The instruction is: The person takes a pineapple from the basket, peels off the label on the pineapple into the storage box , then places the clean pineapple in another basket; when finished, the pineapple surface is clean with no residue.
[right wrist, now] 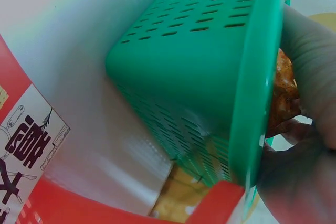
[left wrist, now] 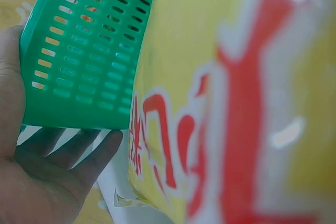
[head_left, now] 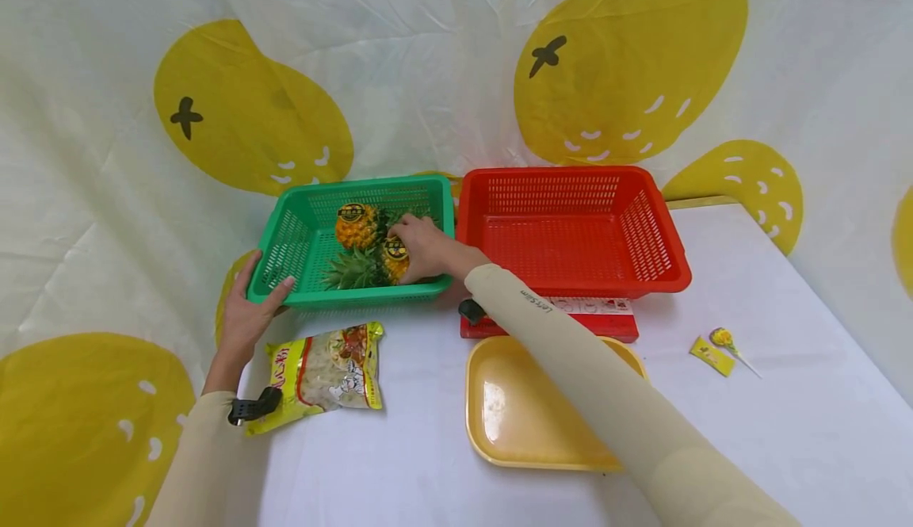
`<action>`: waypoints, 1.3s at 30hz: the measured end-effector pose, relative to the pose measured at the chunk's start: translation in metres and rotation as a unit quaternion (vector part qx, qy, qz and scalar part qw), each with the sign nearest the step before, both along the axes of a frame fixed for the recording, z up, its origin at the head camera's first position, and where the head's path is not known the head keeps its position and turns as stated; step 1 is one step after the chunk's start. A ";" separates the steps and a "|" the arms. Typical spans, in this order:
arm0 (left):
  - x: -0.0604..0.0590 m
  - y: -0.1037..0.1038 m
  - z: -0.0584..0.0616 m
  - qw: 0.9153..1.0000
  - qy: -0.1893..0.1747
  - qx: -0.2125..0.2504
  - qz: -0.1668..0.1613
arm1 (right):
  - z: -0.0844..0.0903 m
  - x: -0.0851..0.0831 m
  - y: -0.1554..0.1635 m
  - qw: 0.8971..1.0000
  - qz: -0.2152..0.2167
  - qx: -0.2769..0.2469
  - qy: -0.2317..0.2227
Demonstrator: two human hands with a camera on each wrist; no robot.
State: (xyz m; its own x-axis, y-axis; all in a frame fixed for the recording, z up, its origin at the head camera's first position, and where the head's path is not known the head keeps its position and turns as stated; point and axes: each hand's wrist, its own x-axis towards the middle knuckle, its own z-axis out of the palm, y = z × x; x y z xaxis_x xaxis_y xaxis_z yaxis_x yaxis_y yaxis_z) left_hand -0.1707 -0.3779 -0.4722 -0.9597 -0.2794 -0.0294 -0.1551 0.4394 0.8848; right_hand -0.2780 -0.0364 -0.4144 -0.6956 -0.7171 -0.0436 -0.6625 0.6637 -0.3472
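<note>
Desk (head_left: 785,400) w/ white cloth carried everything. Red perforated plastic basket (head_left: 571,226) sat at back right, touching the green perforated plastic basket (head_left: 299,230) on its left. Yellow plastic tray (head_left: 513,416) lay in front of the red one; yellow printed snack bag (head_left: 328,372) lay in front of the green one. Two small pineapples lay inside the green basket: one further back (head_left: 357,224), w/ a round label, and the nearer pineapple (head_left: 395,261), leafy crown pointing left. Fruit looked firm, fairly heavy for its size, w/ a rough skin that shouldn't slip; the body seems the best hold, since the crown is spiky and may tear. Right hand (head_left: 421,246) reached over the rim, fingers curled round the nearer pineapple's body. Left hand (head_left: 250,309) held the basket's near-left corner, fingers wrapped under, thumb on the rim.
</note>
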 end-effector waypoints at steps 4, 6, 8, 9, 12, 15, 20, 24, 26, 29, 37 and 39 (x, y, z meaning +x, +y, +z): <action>0.000 0.000 0.000 1.000 -0.002 -0.003 -0.002 | 0.001 -0.001 0.001 1.000 0.000 -0.001 -0.003; -0.001 0.000 0.000 1.000 -0.002 -0.003 -0.003 | 0.001 -0.002 0.001 1.000 0.000 -0.002 -0.005; -0.001 -0.001 0.000 1.000 -0.003 -0.005 -0.001 | 0.002 -0.003 0.002 1.000 0.001 -0.005 -0.009; -0.001 -0.001 0.000 1.000 -0.004 -0.004 0.000 | 0.002 -0.003 0.002 1.000 0.001 -0.009 -0.010; 0.000 0.000 0.000 1.000 -0.006 -0.005 0.004 | 0.005 -0.004 0.004 1.000 0.000 -0.020 -0.010; 0.000 0.001 0.001 1.000 -0.007 -0.002 0.006 | 0.008 -0.004 0.007 1.000 0.003 -0.030 -0.007; 0.000 0.002 0.001 1.000 -0.006 0.001 0.003 | 0.014 0.000 0.014 0.998 0.004 -0.056 -0.022; 0.000 0.000 0.001 1.000 -0.006 -0.005 0.005 | 0.021 0.002 0.019 0.997 0.003 -0.078 -0.030; 0.000 0.000 0.001 1.000 -0.005 -0.005 0.006 | 0.024 0.003 0.022 0.996 0.005 -0.085 -0.028; 0.000 -0.002 0.001 1.000 -0.003 -0.006 0.005 | 0.030 0.005 0.025 0.995 0.008 -0.098 -0.023; 0.000 -0.002 0.000 1.000 0.005 -0.004 -0.003 | 0.039 0.010 0.031 0.993 0.030 -0.117 -0.010; 0.000 -0.002 0.000 1.000 0.008 -0.002 -0.007 | 0.042 0.014 0.033 0.992 0.034 -0.122 -0.009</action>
